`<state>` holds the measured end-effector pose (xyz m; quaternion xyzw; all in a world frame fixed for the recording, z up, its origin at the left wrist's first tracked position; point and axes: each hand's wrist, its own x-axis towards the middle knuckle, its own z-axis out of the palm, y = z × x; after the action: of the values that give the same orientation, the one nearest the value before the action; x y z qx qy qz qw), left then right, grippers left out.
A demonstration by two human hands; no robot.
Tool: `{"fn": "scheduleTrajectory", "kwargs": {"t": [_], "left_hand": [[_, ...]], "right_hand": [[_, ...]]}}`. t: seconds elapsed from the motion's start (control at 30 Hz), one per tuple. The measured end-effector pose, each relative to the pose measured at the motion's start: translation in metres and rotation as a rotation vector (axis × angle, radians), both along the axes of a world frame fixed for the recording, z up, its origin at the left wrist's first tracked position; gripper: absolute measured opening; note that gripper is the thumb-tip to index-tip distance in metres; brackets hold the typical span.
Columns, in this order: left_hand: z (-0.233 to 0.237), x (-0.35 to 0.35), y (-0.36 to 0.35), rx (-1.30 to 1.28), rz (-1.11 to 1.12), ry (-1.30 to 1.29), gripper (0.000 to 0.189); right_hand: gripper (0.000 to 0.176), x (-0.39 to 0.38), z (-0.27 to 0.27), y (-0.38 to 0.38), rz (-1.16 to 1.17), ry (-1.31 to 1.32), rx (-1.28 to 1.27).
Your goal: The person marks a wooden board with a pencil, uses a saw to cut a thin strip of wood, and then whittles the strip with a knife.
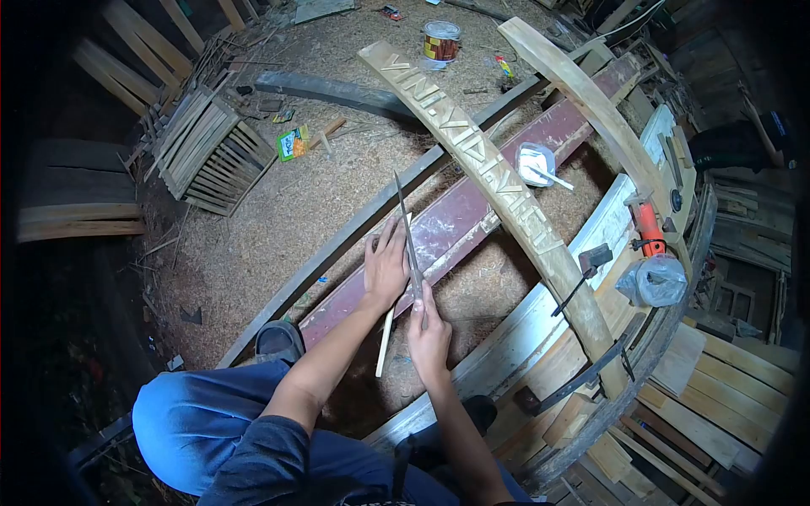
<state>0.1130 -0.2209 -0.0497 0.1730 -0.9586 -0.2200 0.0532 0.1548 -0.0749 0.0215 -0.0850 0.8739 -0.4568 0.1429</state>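
Currently, my right hand (429, 333) is closed narrowly around the near end of a long, tapering blade (403, 211); its tip points away from me, past the fingers of my left hand. Whether the blade's edge is toothed is too fine to tell. My left hand (386, 266) lies just left of the blade, palm down on the maroon plank (439, 228), fingers extended forward and close together. I cannot tell whether these fingers pinch the thin wooden strip (384, 341). The strip passes between my hands, beneath the blade; its near end projects toward me, beyond the plank's edge, between my forearms.

Ahead and to the right of my grip, a curved board (561, 268) crosses over the plank and carries a row of raised wooden pieces (472, 143). Beyond that board sits a plastic tub (531, 158) with white contents and a white stick (555, 179) leaning out. Farther right of my right hand are a red power tool (648, 226) and, next to it, a clear plastic bag (656, 282). Left of and ahead of my left hand, a slatted wooden crate (207, 152) stands on the shavings-covered floor (295, 219), near a green-and-yellow packet (294, 143). A paint can (441, 42) stands well ahead.
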Motion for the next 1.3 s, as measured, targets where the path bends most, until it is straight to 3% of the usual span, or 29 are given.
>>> {"fn": "scheduleTrajectory", "kwargs": {"t": [0.07,0.17,0.23,0.5,0.6,0.67,0.8,0.97,1.03,1.17,1.3], "left_hand": [[-0.001,0.001,0.000,-0.013,-0.019,-0.021,0.051],[0.002,-0.001,-0.001,-0.015,0.007,0.010,0.051],[0.000,-0.001,-0.001,-0.035,-0.017,-0.014,0.052],[0.003,0.000,0.000,-0.024,-0.003,-0.007,0.053],[0.001,0.001,0.000,-0.035,-0.010,-0.012,0.052],[0.000,0.001,0.001,-0.051,-0.005,0.003,0.051],[0.006,-0.002,0.002,-0.010,0.005,0.000,0.050],[0.004,-0.002,0.002,-0.030,0.021,0.031,0.049],[0.003,-0.001,0.004,-0.028,0.018,0.021,0.050],[0.002,-0.001,0.002,-0.054,0.002,0.024,0.052],[0.001,-0.001,0.003,-0.055,0.002,0.006,0.051]], "right_hand": [[0.044,-0.009,0.002,-0.007,-0.011,0.051,-0.040],[0.044,-0.020,0.006,-0.011,0.045,-0.126,0.083],[0.044,-0.006,-0.007,-0.001,0.026,0.133,0.022],[0.044,-0.018,-0.007,-0.008,0.029,0.023,-0.021],[0.043,-0.003,-0.006,0.007,0.011,0.193,-0.102],[0.043,0.005,-0.003,0.017,0.006,0.035,-0.038],[0.043,0.009,-0.011,0.018,0.063,0.048,0.097],[0.042,-0.003,0.013,0.024,0.047,-0.072,0.013],[0.042,-0.008,0.008,0.018,0.043,0.133,-0.077],[0.043,-0.030,0.003,-0.008,0.063,-0.026,-0.001],[0.042,0.002,-0.001,0.016,0.015,0.194,-0.148]]}}
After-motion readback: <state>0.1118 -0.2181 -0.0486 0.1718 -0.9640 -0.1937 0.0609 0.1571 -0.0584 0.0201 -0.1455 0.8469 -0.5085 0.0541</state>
